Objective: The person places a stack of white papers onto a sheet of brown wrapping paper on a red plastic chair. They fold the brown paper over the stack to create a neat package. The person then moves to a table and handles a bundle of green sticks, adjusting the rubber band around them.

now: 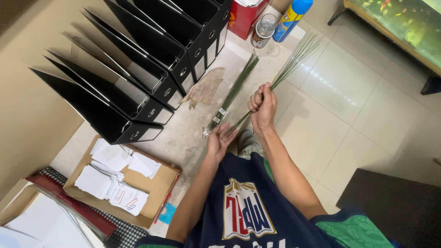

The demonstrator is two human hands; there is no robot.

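Two bundles of thin green stems: the right hand (pixel 262 106) was closed around one bundle (pixel 287 69) held out past the surface's edge, its lower ends resting in the open left hand (pixel 219 140), while the other bundle (pixel 233 92) lay on the surface (pixel 183 138) beside six black binders (pixel 151 69).

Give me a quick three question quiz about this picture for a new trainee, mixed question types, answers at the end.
1. True or false: the right hand is closed around a bundle of thin green stems.
2. What touches the lower stem ends? A) the left hand B) a spray can C) a binder
3. Fill in: the second green bundle, lying on the counter, is ____ by either hand.

Key: 1 true. 2 A. 3 untouched; it lies beside the row of black binders.
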